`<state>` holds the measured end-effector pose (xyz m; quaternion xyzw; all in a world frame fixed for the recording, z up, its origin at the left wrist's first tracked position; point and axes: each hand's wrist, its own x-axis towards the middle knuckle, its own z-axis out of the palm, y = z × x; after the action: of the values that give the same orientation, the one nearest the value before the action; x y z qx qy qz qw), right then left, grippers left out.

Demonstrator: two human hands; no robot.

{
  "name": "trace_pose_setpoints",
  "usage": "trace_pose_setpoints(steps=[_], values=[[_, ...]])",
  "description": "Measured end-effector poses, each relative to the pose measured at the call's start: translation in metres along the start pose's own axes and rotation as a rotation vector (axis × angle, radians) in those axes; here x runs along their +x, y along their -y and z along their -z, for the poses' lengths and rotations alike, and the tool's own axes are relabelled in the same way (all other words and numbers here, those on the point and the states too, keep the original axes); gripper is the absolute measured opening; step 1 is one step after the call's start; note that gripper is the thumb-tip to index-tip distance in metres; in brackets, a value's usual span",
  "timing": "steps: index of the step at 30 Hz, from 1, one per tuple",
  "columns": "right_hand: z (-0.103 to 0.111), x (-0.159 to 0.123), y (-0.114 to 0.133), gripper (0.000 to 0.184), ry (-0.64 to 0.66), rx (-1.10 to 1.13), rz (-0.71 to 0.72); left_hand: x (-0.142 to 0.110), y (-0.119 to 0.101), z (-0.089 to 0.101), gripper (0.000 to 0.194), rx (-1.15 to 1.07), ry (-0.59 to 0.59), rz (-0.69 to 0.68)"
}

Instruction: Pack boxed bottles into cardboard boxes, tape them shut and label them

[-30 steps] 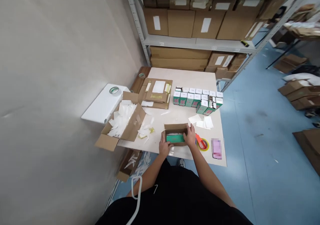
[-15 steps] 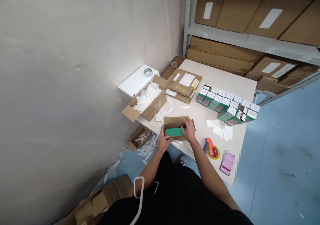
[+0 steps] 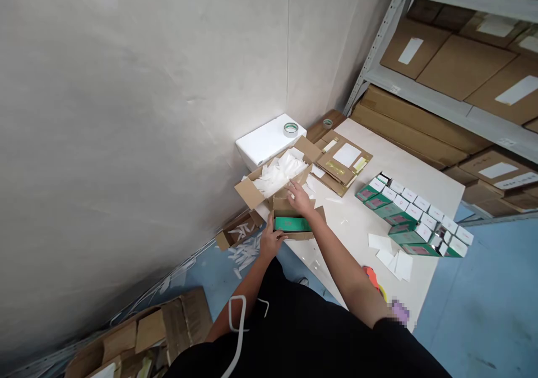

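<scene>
My left hand [image 3: 270, 241] grips the left end of a small open cardboard box [image 3: 299, 236] at the table's near edge. Inside it lies a green box [image 3: 290, 224], its long side facing up. My right hand [image 3: 300, 199] is over the small box's far side, fingers stretched towards a larger carton [image 3: 253, 193]. That carton is filled with white paper pieces [image 3: 279, 173]. Nothing shows between the right fingers; whether their tips touch the carton's edge I cannot tell.
Rows of green-and-white boxes [image 3: 414, 213] stand on the table [image 3: 348, 227], with white cards [image 3: 390, 257] nearby. Flattened cardboard [image 3: 342, 162] lies behind. A tape dispenser [image 3: 372, 277] is partly behind my right arm. Shelving [image 3: 441, 101] holds cartons. Paper scraps [image 3: 246, 253] litter the floor.
My right hand has left the green box and reached forward to the carton of white paper. The left hand stays on the small box. The camera view has turned left.
</scene>
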<state>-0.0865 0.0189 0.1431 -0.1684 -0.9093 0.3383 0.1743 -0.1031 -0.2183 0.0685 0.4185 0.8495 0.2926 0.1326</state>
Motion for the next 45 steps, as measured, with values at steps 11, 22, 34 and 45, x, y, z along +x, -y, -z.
trace_pose_setpoints(steps=[11,22,34,45], values=[[-0.078,0.133,-0.021,0.024,0.471,-0.264,-0.102,0.014,0.026,0.01,0.006,-0.023,0.054,-0.048],[-0.067,0.128,-0.02,0.068,0.281,-0.197,0.003,0.026,0.036,0.019,0.004,-0.078,0.067,-0.092],[0.038,0.012,0.017,0.055,-0.33,0.15,0.106,0.032,0.002,0.012,0.008,-0.057,-0.017,-0.176],[0.06,-0.201,-0.011,0.043,-0.326,0.07,-0.201,0.022,-0.069,-0.037,0.014,-0.047,0.029,-0.253]])
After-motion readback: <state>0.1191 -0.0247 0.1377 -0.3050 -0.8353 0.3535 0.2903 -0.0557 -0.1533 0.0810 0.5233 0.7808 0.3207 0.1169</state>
